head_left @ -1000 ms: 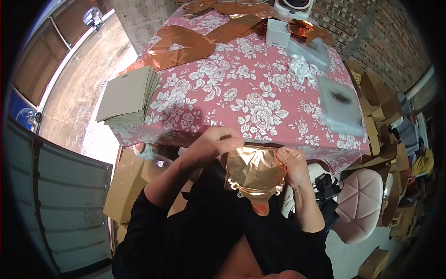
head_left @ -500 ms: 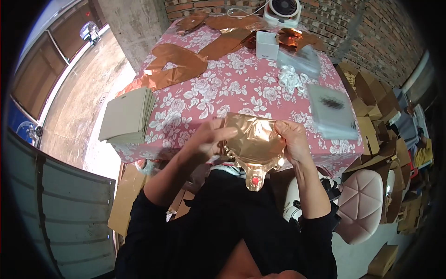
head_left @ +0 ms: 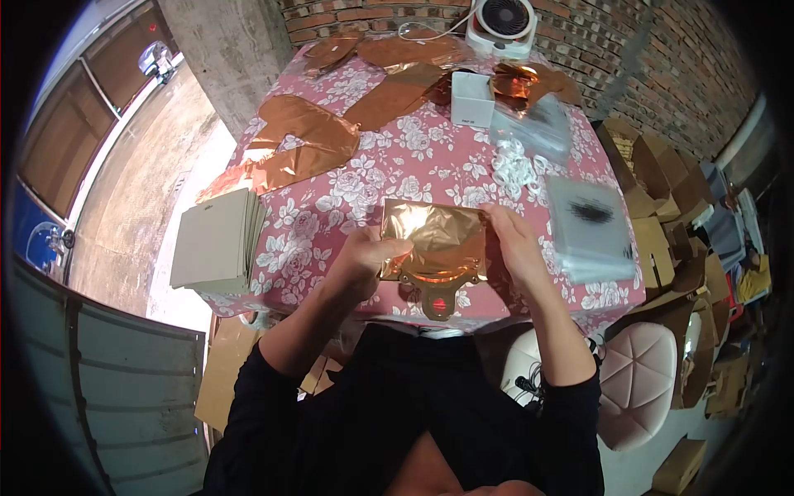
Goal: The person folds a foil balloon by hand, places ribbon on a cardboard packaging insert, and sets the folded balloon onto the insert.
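A gold foil balloon (head_left: 438,240), folded into a flat square, lies low at the table's front edge. Its narrow tail with a red mark hangs toward me. My left hand (head_left: 364,258) grips the left edge, thumb across the top face. At the upper right corner, the fingers of my right hand (head_left: 514,241) are closed on the edge; part of that grip is hidden. Whether there is something inside the fold cannot be seen.
Grey-brown card sheets (head_left: 213,240) are stacked at the left. Clear plastic bags (head_left: 589,223) and white ribbon coils (head_left: 514,168) lie at the right. Behind are copper foil balloons (head_left: 310,140), a white box (head_left: 472,99) and a fan (head_left: 503,23). A stool (head_left: 637,384) stands at lower right.
The folded balloon has come down toward the tabletop and now lies flatter. My left hand has closed on its left edge, while my right hand has shifted along the upper right corner.
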`<state>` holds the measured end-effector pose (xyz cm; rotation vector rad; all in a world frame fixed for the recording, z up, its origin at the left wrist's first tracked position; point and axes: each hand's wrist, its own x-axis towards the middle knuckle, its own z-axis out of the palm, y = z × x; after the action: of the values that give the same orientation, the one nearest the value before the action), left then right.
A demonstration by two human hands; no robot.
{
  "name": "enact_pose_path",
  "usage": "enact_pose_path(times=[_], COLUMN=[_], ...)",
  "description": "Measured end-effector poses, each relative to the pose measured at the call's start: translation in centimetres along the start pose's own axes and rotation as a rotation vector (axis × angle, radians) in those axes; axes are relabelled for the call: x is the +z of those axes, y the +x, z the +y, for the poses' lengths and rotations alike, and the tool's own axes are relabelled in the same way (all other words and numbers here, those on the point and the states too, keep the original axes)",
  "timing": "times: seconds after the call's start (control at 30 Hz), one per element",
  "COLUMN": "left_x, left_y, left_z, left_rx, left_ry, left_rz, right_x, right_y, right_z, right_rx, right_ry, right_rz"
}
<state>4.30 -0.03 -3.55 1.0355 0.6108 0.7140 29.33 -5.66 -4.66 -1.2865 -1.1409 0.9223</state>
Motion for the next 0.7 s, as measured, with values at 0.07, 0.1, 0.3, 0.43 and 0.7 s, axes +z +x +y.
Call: enact_pose_path(times=[0.07,0.1,0.3,0.43,0.7], left_x=[-0.4,-0.2,-1.4,-0.8,-1.2], left_y=[0.5,0.9,2.1,1.9,1.8], left_z=[0.1,0.1,-2.0,-2.6,-1.8], left_rx=[0.022,0.017,-0.074,-0.044,-0.094], left_ry=[0.009,-0.006,0.077,0.082,-0.030], left_rz=[0.021,0.046,0.125,0.122,0.143], right_x=[-0.2,-0.1,2.3,2.6,2.9], right_y=[-1.3,-2.1,-4.2,-3.5,-4.0], right_z=[-1.0,-2.2,-2.4,1.0,-1.5], right_rx=[-0.363,-0.363,-0.765,-0.858,-0.689], right_ry=[-0.547,-0.547,-0.875,-0.849,-0.880], right_rz=[0.151,0.139,-0.274,-0.283,-0.319])
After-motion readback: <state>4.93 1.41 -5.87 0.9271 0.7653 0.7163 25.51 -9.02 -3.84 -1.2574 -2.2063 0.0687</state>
